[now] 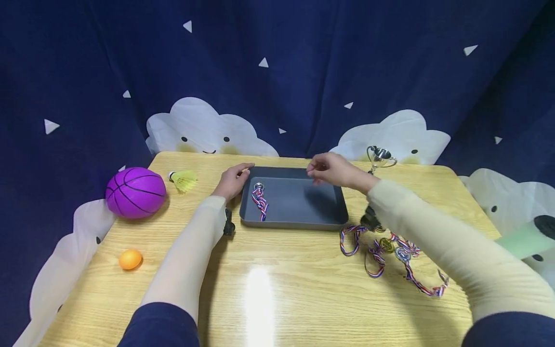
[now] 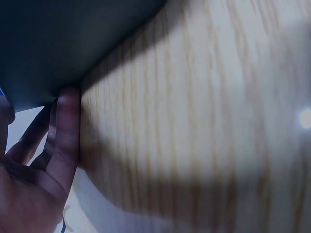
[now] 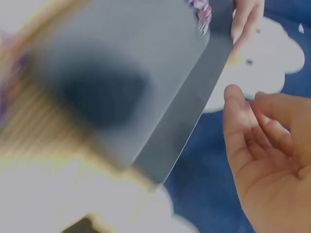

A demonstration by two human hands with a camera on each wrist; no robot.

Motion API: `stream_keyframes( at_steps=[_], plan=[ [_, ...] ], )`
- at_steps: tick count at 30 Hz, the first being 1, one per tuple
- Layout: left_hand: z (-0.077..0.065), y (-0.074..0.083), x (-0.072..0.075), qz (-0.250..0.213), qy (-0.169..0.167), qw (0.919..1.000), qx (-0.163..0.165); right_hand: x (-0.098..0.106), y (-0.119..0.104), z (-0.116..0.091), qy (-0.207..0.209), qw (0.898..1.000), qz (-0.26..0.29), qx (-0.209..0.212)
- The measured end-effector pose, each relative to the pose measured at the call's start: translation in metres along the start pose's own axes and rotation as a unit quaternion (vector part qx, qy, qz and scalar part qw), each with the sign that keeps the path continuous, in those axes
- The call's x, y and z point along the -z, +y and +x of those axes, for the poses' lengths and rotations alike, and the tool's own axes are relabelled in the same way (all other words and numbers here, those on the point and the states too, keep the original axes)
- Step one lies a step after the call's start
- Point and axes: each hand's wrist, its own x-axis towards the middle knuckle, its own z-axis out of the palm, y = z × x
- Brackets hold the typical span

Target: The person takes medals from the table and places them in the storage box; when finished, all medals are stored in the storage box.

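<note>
A dark grey rectangular tray point(image 1: 299, 202) lies on the wooden table. My left hand point(image 1: 233, 182) holds its left side near the far corner; in the left wrist view the fingers point(image 2: 67, 131) lie against the outer wall, with the thumb by the rim. My right hand point(image 1: 331, 169) hovers over the tray's far right part, fingers loosely bent, thumb near the fingertips, nothing visible between them. Inside the tray, at the left, lies a silver-coloured medal point(image 1: 258, 186) with a red, white and blue ribbon point(image 1: 260, 205), partly seen in the right wrist view too.
Right of the tray lie a gold medal point(image 1: 387, 245), a silver medal point(image 1: 403, 254) and tangled ribbons point(image 1: 376, 262). A silver trophy cup point(image 1: 380, 156) stands behind my right forearm, partly hidden. On the left are a purple basketball point(image 1: 136, 193), a yellow shuttlecock point(image 1: 184, 180) and an orange ball point(image 1: 130, 259).
</note>
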Motion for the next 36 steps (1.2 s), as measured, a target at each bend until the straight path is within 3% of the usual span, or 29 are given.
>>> stream_keyframes(
  at_steps=[5, 8, 11, 14, 18, 23, 29, 32, 36],
  plan=[
    [0.0, 0.0, 0.0, 0.006, 0.002, 1.0, -0.006, 0.027, 0.049, -0.06, -0.002, 1.0, -0.017, -0.023],
    [0.0, -0.001, 0.0, 0.006, 0.003, 1.0, -0.007, 0.033, 0.077, -0.09, -0.014, 0.997, -0.066, -0.039],
    [0.0, -0.002, 0.001, 0.002, 0.002, 1.0, -0.005, 0.035, 0.099, -0.113, -0.033, 0.994, -0.088, -0.052],
    [0.0, -0.002, 0.002, 0.002, -0.001, 1.0, -0.002, 0.035, 0.113, -0.128, -0.059, 0.993, -0.068, -0.077],
    [-0.001, -0.001, 0.002, 0.001, -0.004, 1.0, -0.003, 0.032, 0.123, -0.139, -0.082, 0.989, -0.059, -0.105],
    [-0.002, 0.001, 0.001, -0.008, -0.005, 1.0, 0.0, 0.024, 0.131, -0.14, -0.07, 0.988, -0.09, -0.104],
    [-0.004, 0.003, 0.0, -0.021, -0.008, 0.9997, 0.006, 0.023, 0.133, -0.142, -0.024, 0.988, -0.139, -0.057],
    [-0.003, 0.001, 0.001, -0.024, -0.009, 0.9997, 0.003, 0.026, 0.135, -0.143, -0.02, 0.993, -0.111, -0.045],
    [-0.003, 0.0, 0.001, -0.027, -0.009, 0.9996, 0.005, 0.035, 0.136, -0.145, -0.022, 0.997, -0.013, -0.068]
  ],
)
